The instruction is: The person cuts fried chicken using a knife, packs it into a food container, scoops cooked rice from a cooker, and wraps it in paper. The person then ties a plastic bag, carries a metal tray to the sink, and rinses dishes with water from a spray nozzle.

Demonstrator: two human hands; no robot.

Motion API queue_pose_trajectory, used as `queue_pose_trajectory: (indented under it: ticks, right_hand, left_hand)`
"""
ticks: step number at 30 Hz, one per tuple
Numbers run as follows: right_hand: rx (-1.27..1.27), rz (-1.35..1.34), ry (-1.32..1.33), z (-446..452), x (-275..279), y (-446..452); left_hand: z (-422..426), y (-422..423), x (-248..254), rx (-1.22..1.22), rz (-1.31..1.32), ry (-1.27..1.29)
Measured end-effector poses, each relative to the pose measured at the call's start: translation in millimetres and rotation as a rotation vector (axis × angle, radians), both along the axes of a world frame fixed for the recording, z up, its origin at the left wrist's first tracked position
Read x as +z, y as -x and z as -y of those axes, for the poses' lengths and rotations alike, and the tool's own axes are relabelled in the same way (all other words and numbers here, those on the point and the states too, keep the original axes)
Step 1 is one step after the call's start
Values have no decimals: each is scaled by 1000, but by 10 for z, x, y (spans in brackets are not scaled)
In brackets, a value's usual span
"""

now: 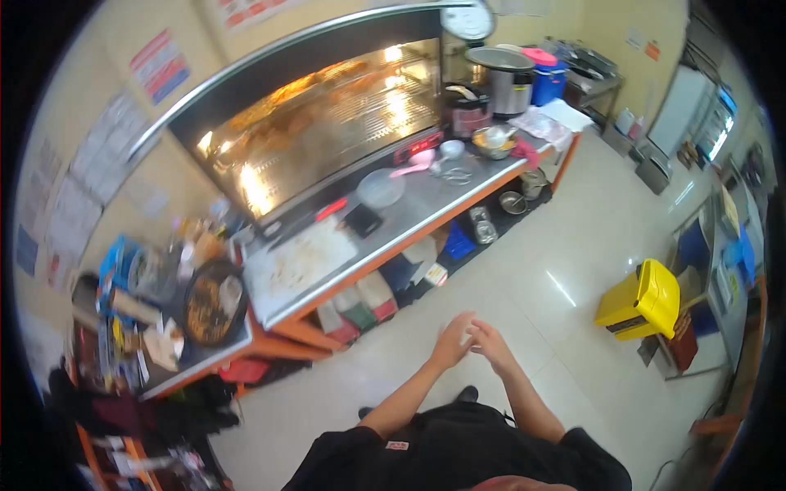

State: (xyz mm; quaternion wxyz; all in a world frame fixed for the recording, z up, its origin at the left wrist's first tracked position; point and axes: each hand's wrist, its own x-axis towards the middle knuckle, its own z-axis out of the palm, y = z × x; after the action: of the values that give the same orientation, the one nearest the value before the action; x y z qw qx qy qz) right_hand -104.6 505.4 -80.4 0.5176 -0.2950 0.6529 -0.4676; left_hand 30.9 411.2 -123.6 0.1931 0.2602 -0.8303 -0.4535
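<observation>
My left hand (453, 342) and my right hand (491, 347) are together in front of my body, above the tiled floor. Their fingertips meet or overlap. The fingers of both look loosely stretched, and I see nothing held in either. Closest to them is the counter, with a white cutting board (299, 263) that is stained brown. A red-handled knife (331, 209) and a black flat box-like item (362, 220) lie by the board. Beside these stands a clear plastic bowl (381, 189).
Behind the counter glows a lit glass-fronted oven (319, 123) with food inside. A dark pan (214, 303) of brown food sits at left. A large steel pot (509, 86) and a blue cooler (548, 82) stand at the far end. A yellow bin (634, 303) is on the floor at right.
</observation>
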Motion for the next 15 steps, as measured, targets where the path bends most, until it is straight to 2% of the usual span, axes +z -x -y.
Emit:
queue_pose_trajectory:
  ticks: [1,2,3,4,5,6,7,8,9,10,12,14,15]
  right_hand:
    - [1,-36,48,-209,4,226]
    - [-17,-67,82,-413,6,383]
    - [-149,-63,137,-635,57,612]
    - [-293,-74,177,-888,148,898]
    - [-448,-103,214,-1145,236,1235]
    - [-618,-249,274,-1393,267,1673]
    - [-784,-408,321,-1646,339,2141]
    - [-914,-582,318,-1908,613,2655]
    - [-998,-721,421,-2188,917,3065]
    - [-1094,-742,378,-2424,1590,3276]
    - [-1229,-1076,515,-2794,2462,3754]
    - [-1131,-1394,751,-2669,3356,4048]
    - [-1020,-1639,712,-2520,3731,4229]
  left_hand:
    - [69,180,-1073,131,205,-314]
    - [223,53,-1773,90,295,-800]
    - [268,-96,-1598,91,776,-809]
    - [429,-625,-2703,-219,621,-252]
    - [362,-863,-2411,-41,730,-331]
    - [481,-1145,-2820,-216,1107,212]
    - [552,-1014,-2443,-493,1481,217]
    - [662,-1193,-2573,-435,1436,206]
    - [690,-1184,-2402,-379,1389,194]
    - [702,-1174,-2306,-325,1339,182]
    - [845,-735,-2270,-619,1412,248]
    - [1157,-42,-2290,-836,1377,341]
    - [1375,380,-2290,-949,1341,407]
